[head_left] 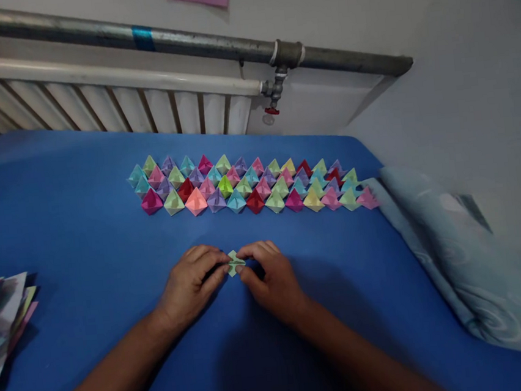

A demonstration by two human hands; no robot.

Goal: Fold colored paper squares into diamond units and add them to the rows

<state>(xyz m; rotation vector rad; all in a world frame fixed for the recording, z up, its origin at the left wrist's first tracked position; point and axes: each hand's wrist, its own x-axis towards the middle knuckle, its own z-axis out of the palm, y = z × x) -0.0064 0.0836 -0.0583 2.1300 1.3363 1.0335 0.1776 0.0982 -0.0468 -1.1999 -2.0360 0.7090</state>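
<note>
Between my hands is a small light-green folded paper (234, 263), held just above or on the blue surface; I cannot tell which. My left hand (195, 280) pinches its left side between thumb and fingers. On the right side, my right hand (271, 275) grips it the same way, thumb nearest me. Fingertips cover both ends of the paper, and a crease or slit shows across its middle. Beyond my hands stand several rows of folded paper boats (255, 201) in pink, red, green, purple, blue and yellow.
A stack of coloured paper sheets (12, 324) lies at the left edge of the blue surface (84, 237). On the right is a folded pale-green patterned cloth (471, 273). Along the wall run a white radiator (118, 108) and a metal pipe (209, 43) with a red-handled valve (272, 111).
</note>
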